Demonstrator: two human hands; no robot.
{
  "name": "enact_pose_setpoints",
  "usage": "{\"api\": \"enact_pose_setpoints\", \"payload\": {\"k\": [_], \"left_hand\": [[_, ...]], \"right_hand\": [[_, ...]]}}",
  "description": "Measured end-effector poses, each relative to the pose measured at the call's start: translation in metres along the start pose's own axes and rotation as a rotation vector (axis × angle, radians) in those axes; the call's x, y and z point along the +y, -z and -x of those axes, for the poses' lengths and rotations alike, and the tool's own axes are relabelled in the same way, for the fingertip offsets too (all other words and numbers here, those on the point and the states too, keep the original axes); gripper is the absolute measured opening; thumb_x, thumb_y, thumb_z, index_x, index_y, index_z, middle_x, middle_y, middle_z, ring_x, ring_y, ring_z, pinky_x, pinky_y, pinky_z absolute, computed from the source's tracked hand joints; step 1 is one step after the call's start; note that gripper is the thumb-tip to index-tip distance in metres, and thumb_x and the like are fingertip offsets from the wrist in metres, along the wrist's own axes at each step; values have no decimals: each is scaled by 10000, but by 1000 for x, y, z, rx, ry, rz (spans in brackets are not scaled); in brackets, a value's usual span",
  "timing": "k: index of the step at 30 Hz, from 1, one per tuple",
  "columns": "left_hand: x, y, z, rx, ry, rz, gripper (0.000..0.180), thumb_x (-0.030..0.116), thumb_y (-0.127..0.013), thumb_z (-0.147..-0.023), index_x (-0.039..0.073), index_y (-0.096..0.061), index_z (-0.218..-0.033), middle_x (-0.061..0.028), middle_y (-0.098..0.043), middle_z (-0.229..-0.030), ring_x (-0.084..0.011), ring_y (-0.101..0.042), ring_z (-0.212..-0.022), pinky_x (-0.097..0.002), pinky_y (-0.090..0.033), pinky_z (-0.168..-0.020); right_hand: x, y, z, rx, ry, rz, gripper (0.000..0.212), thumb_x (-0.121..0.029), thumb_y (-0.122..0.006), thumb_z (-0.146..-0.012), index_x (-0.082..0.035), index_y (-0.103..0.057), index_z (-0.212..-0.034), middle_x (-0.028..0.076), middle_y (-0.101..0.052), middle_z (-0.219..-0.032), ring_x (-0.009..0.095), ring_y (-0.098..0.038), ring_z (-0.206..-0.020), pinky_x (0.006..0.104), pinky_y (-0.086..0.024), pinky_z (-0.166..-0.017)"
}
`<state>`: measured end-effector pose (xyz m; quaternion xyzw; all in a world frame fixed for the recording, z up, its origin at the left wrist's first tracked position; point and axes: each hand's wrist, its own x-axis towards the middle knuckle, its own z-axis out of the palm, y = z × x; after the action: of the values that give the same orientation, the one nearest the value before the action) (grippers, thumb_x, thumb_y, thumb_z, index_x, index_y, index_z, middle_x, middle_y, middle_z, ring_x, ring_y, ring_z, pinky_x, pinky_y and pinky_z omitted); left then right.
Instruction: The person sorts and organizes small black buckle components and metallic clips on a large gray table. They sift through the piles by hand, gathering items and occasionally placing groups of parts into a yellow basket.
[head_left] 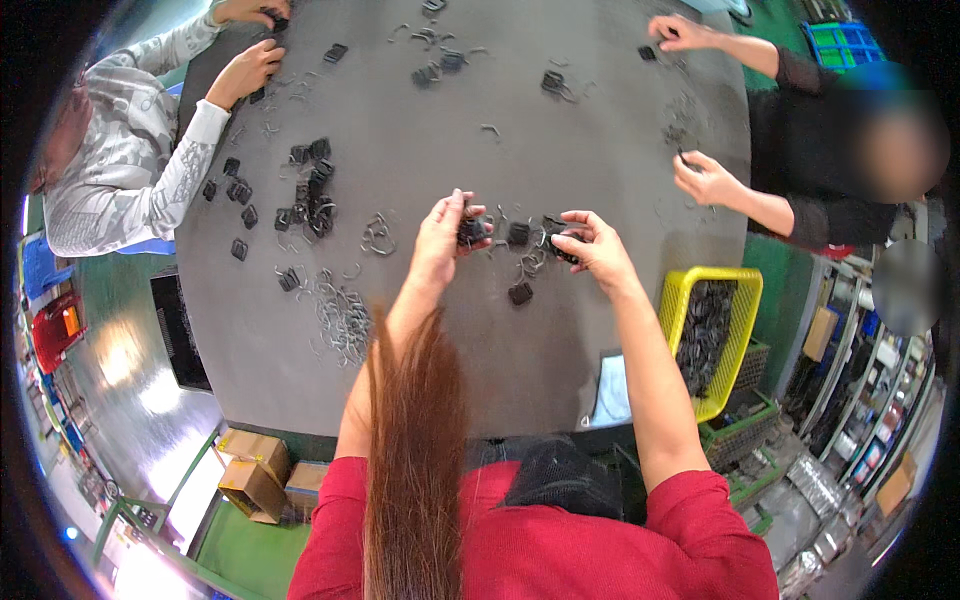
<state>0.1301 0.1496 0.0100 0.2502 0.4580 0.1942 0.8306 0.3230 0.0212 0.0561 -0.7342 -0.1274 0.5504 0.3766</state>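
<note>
Grey tabletop [560,340] (crowded): left hand [440,238] and right hand [592,246] each pinch a black clip [472,231], which could slip among loose wire springs [343,318].

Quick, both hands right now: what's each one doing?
Left hand: closed on a small black part.
Right hand: closed on another black part over the grey table.

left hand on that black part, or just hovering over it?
Touching. The head view shows the left hand with its fingers wrapped around the small black part, no gap between them, above the grey table.
</note>
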Motion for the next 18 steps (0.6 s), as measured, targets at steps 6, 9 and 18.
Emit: {"api": "enact_pose_setpoints", "payload": {"k": [6, 9, 18], "left_hand": [[-7, 7, 42, -11, 49, -614, 263, 253, -610, -874, 70, -602, -1063, -29, -608, -970, -122, -627, -737, -249, -513, -603], [-12, 4, 56, -70, 11, -779, 240, 276, -584, -888, 69, -655, -986, -7, -614, -1044, -115, -594, -851, -261, -476, -702], [2, -5, 59, -320, -226, -781, 264, 163, -590, -881, 92, -631, -1133, 21, -640, -973, -88, -569, -907, -243, -455, -797]], "right_hand": [[44, 49, 44, 27, 6, 31, 348, -56, -648, -781, -59, -546, -1114, 36, -620, -863, 99, -594, -780, 227, -483, -565], [54, 58, 65, 8, 47, -27, 295, -47, -614, -803, -34, -558, -1092, 52, -641, -857, 101, -596, -811, 230, -486, -613], [45, 34, 1, 161, 6, 278, 268, -257, -624, -793, -35, -601, -940, 80, -634, -851, 154, -610, -760, 318, -511, -709]]}}
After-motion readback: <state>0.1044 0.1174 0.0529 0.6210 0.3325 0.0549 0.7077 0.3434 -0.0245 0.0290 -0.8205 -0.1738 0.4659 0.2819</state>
